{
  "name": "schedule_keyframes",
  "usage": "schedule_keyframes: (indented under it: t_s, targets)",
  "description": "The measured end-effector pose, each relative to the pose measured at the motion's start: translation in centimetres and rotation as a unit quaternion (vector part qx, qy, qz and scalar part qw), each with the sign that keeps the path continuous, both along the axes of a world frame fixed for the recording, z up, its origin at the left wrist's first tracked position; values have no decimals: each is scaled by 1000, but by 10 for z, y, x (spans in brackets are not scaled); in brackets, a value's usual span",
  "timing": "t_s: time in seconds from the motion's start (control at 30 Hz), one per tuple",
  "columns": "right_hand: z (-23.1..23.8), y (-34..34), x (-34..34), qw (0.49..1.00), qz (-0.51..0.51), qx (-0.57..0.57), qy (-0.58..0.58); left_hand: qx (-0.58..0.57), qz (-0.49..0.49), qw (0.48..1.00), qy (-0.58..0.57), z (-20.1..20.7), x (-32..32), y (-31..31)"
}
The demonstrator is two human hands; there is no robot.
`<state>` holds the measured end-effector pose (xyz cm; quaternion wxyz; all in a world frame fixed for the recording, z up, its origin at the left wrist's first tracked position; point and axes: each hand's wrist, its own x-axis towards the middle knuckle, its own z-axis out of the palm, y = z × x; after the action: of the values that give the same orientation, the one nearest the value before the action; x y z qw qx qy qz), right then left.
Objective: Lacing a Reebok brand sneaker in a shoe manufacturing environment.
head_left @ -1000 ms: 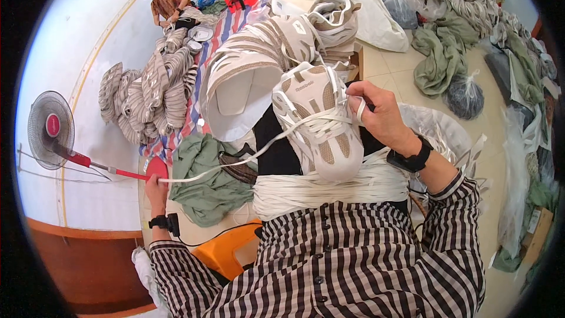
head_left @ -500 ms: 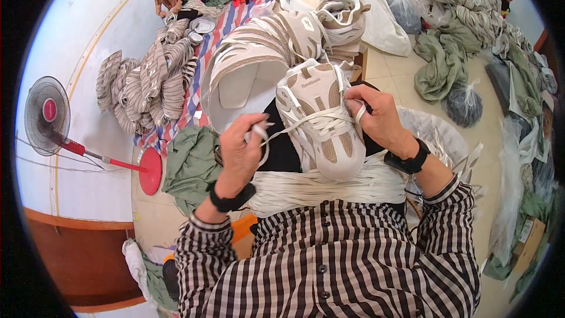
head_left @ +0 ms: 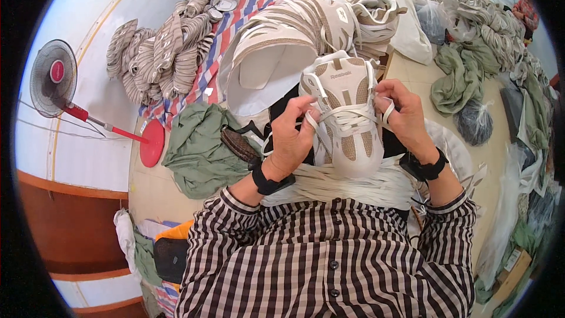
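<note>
Sneaker [head_left: 347, 119] lacing, both hands now back at the eyelets.
Left hand [head_left: 292, 135], flung wide a second ago, has returned pinching white lace [head_left: 347, 122]; right hand [head_left: 401, 115] grips the other end, the shoe on a lace bundle [head_left: 347, 185] in the lap.

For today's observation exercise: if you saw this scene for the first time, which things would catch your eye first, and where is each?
Dead centre, a white and beige sneaker sits on the person's lap, with the left hand and right hand both pinching its white lace. Just beyond it rises a big stack of matching shoe uppers. At far left, a red-based standing fan stands out against the pale floor.
</note>
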<state>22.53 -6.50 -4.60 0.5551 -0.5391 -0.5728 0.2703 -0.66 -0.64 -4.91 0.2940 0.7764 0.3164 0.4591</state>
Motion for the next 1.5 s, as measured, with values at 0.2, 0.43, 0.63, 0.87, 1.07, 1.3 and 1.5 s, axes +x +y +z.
schedule_keyframes:
  t_s: [0.2, 0.43, 0.63, 0.87, 1.07, 1.3, 1.5]
  targets:
    - [-1, 0, -1, 1000, -1, -3, 4, 76, -2, 997, 0, -3, 6, 7]
    - [3, -1, -2, 1000, -10, -20, 2, 268, -10, 961, 70, 5, 8, 13]
    - [9, 2, -2, 995, -2, 46, -90, 258, -32, 951, 169, 11, 14, 13]
    - [8, 8, 9, 997, 61, 6, -40, 120, -69, 986, 98, 9, 10, 15]
    - [24, 0, 26, 983, 90, 0, -158, 55, -143, 953, 261, 42, -9, 25]
    - [72, 16, 35, 919, 48, 168, -353, 319, -159, 891, 282, 91, 1, 39]
    - [87, 36, 18, 796, 226, 137, -545, 290, -255, 808, 444, 103, 23, 60]
